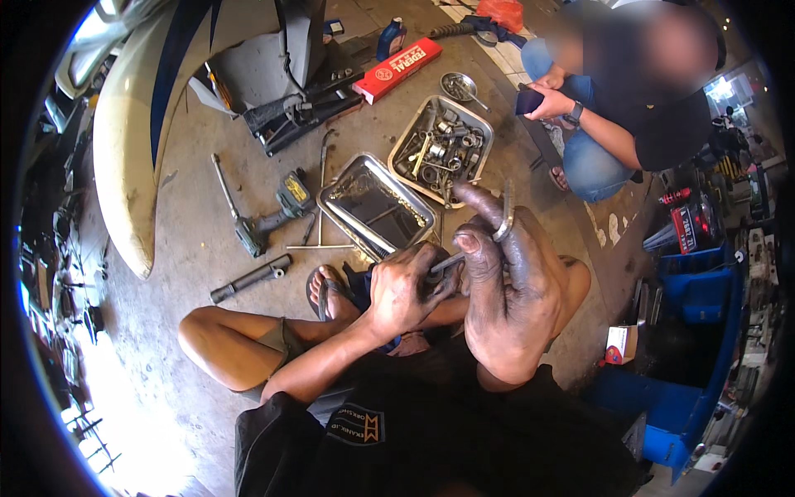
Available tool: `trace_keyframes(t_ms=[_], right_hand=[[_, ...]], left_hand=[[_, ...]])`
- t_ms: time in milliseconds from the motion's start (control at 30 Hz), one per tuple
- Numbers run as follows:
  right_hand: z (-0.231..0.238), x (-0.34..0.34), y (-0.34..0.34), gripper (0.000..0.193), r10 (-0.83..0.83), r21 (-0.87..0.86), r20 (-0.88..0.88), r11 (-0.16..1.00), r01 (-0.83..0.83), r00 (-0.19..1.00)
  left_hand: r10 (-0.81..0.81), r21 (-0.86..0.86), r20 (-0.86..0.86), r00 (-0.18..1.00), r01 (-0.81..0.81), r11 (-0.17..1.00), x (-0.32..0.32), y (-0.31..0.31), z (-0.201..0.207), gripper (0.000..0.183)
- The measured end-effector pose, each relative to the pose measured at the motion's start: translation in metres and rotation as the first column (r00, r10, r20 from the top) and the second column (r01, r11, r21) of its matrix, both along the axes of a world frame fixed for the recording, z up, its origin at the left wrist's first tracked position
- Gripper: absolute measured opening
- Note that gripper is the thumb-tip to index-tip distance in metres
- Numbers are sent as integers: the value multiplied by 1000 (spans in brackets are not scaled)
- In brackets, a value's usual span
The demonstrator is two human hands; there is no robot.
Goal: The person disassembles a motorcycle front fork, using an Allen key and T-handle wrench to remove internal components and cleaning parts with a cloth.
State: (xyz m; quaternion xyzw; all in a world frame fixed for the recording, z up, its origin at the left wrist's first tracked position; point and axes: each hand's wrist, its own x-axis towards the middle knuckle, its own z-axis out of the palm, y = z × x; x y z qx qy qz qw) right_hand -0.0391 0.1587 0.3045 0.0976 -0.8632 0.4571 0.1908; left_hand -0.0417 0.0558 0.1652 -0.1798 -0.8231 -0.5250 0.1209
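Observation:
My left hand (406, 290) is closed around a slim metal rod; a grey end of the rod (448, 263) shows between my two hands. A silver tube with a dark ribbed end (358, 229) reaches from over the shallow metal tray (425, 217) to my left knuckles; I cannot tell if it is one piece with the rod. My right hand (517, 290), blackened with grease and close to the camera, has its fingers curled round a thin bent metal piece (508, 211). The tray holds dark liquid.
Beyond it stands a tray of metal parts (490, 137) beside a strainer (460, 85). A cordless impact driver (290, 195), dark tube (251, 278), T-handle wrench (319, 246) and red box (397, 70) lie on the floor. Another person (609, 124) crouches right with a phone; blue cabinet (662, 398) right.

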Motion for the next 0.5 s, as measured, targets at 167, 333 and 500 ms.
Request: trace_keyframes(t_ms=[167,333,500], right_hand=[[-7,2,-1,37,-12,-85,0,996,11,1000],[-13,5,7,34,13,62,-74,998,-8,997],[4,7,3,28,101,101,21,990,-102,995]], left_hand=[[12,-5,-16,1000,-13,1000,1,-3,-5,29],[-4,-15,23,1000,4,1000,2,-5,-7,33],[-39,-50,-10,999,39,998,3,-12,-15,36]])
